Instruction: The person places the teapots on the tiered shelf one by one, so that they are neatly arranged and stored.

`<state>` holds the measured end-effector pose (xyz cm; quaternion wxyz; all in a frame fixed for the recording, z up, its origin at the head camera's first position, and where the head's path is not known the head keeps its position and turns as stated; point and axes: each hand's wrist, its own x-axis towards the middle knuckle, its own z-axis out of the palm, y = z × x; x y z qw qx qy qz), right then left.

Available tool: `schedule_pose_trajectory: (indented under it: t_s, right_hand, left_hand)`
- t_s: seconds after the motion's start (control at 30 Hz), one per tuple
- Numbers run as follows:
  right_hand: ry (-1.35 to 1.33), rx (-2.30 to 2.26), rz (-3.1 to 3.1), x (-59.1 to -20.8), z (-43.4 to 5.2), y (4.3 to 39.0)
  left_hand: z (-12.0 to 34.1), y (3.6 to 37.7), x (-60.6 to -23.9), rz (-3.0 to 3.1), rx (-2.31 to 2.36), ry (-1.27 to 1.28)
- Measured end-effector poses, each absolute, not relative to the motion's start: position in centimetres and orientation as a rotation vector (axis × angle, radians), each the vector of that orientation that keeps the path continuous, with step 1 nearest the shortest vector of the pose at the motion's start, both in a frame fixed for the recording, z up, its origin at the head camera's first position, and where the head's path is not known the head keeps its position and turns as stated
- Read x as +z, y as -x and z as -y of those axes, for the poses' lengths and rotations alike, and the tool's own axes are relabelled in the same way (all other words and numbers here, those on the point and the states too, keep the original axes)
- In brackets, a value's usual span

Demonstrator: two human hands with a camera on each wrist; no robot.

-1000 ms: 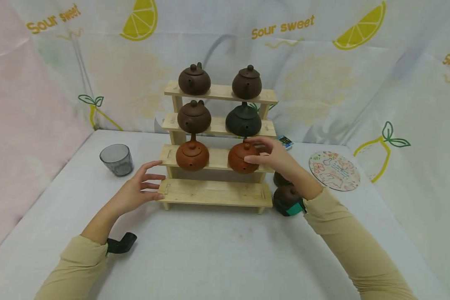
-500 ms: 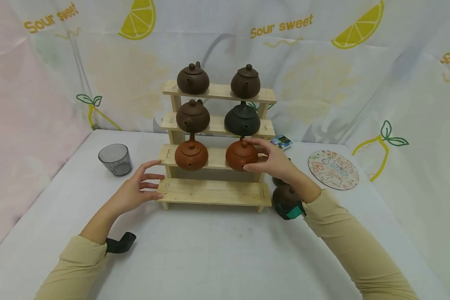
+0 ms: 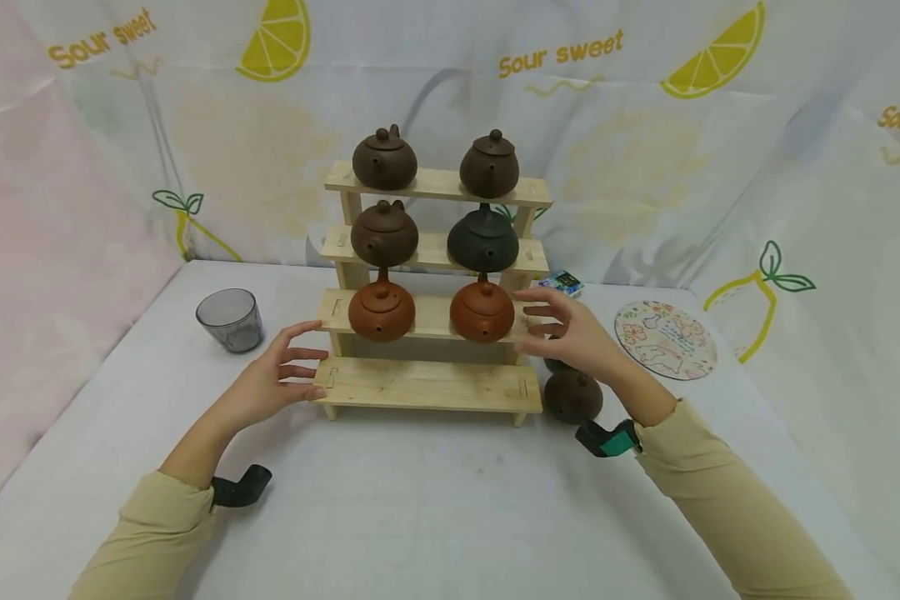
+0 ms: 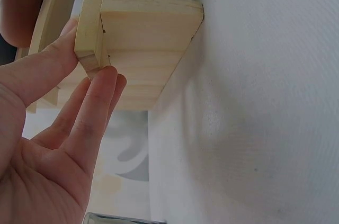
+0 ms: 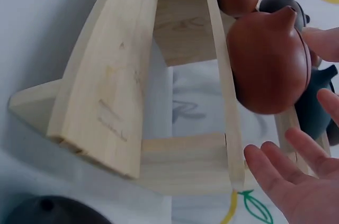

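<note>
- The landmark here is the four-tier pale wooden step shelf (image 3: 427, 385) sitting on the white table (image 3: 420, 500).
- Left hand (image 3: 273, 379) is at the shelf's left end, fingers straight and loose, fingertips touching the edge of the bottom step.
- Right hand (image 3: 573, 333) hovers just off the shelf's right end, fingers spread and relaxed, gripping nothing.
- The round reddish-orange clay teapot (image 3: 482, 310) stands upright on the second step from the bottom, right side, just clear of those fingers.
- A matching reddish-orange teapot (image 3: 381, 310) is on the same step, left side.
- A dark brown teapot (image 3: 572, 394) rests on the table right beside the shelf's right end.
- A smoky grey glass cup (image 3: 230, 319) sits well left of the shelf.
</note>
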<state>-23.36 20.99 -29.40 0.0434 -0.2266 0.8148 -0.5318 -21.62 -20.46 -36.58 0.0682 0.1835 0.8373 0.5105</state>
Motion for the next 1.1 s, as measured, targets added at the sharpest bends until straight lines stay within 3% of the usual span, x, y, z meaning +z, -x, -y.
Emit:
schedule_pose_trajectory:
  t_s: [0.33,0.67,1.1]
  right_hand:
    - [0.564,-1.639,-2.579,-30.6,-24.1,20.9]
    - [0.618,-1.76,-2.681,-33.0,-26.5,18.8]
    - [0.145,-1.476,-2.797,-35.4,-28.8,16.7]
  left_hand:
    - [20.4,21.5,-36.2,-2.521,1.546,-0.557]
    - [20.4,21.5,-36.4,-2.518,1.543,-0.567]
    - [20.4,21.5,-36.4,-2.527,1.53,-0.553]
